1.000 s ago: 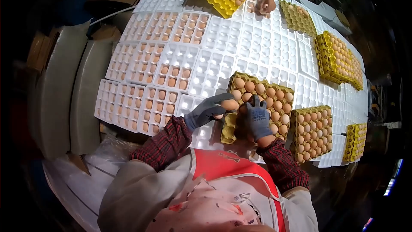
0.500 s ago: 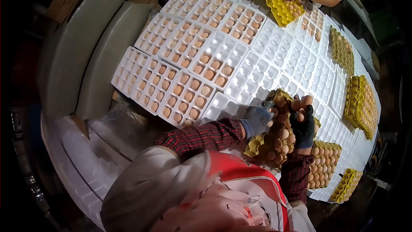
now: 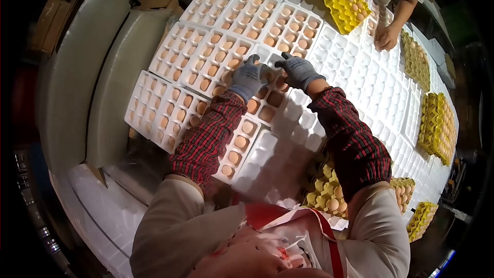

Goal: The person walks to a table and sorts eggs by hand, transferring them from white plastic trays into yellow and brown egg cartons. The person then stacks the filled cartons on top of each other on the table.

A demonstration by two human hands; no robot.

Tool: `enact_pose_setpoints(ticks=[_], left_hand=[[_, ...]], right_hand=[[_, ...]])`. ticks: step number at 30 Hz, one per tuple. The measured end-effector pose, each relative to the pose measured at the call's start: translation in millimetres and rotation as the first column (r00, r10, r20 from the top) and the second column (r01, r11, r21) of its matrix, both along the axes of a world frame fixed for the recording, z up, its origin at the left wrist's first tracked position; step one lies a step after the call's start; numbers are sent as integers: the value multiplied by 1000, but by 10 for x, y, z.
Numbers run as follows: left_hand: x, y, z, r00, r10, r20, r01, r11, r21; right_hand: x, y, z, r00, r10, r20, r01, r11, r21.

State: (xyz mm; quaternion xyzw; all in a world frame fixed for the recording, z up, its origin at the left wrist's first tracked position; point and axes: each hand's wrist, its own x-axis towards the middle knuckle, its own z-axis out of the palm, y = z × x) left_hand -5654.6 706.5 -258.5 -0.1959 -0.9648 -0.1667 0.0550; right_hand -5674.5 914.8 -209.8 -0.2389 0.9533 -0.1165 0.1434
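Observation:
My left hand point(image 3: 248, 76), in a grey glove, is over a white foam tray point(image 3: 265, 54) in the middle of the table. Its fingers curl round a brown egg point(image 3: 268, 75), partly hidden and in shadow. Close on the right, my gloved right hand point(image 3: 300, 71) bends its fingers down over another egg point(image 3: 281, 83) at the same tray's cells. Below both hands, brown eggs point(image 3: 252, 106) sit in the tray's near rows. A yellow egg flat point(image 3: 321, 190) with several eggs left in it lies by my right forearm, which partly covers it.
Foam trays filled with eggs point(image 3: 175, 54) spread to the left; white trays with bare cells point(image 3: 355, 72) lie to the right. Stacked yellow flats point(image 3: 436, 128) stand at the right edge. Across the table, a co-worker's hand point(image 3: 387, 37) is near a tilted yellow flat point(image 3: 334, 0).
Both my hands have moved from the yellow flat up and left to the foam tray, carrying eggs. The co-worker's hand has left the tilted flat and come down over the trays.

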Motion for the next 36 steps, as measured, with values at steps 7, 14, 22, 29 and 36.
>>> enact_pose_setpoints(ticks=[7,14,22,29,36], left_hand=[[-247,-162,47,987,-132,89,129,991,34],[-690,132,-492,968,-83,-238,61,994,-95],[-491,1916,271,858,-497,-132,511,798,320],[-1326,4153,139,923,-375,89,385,899,-208],[-2226,4886,9,862,-442,250,503,806,-312]], right_hand=[[-62,-297,-579,932,-230,-281,170,960,-223],[850,1077,326,845,-526,102,523,769,-366],[3283,2172,845,472,-849,-236,849,510,-138],[3687,2021,457,411,-874,-260,900,435,-38],[3673,2079,401,409,-883,-230,902,429,-44]])
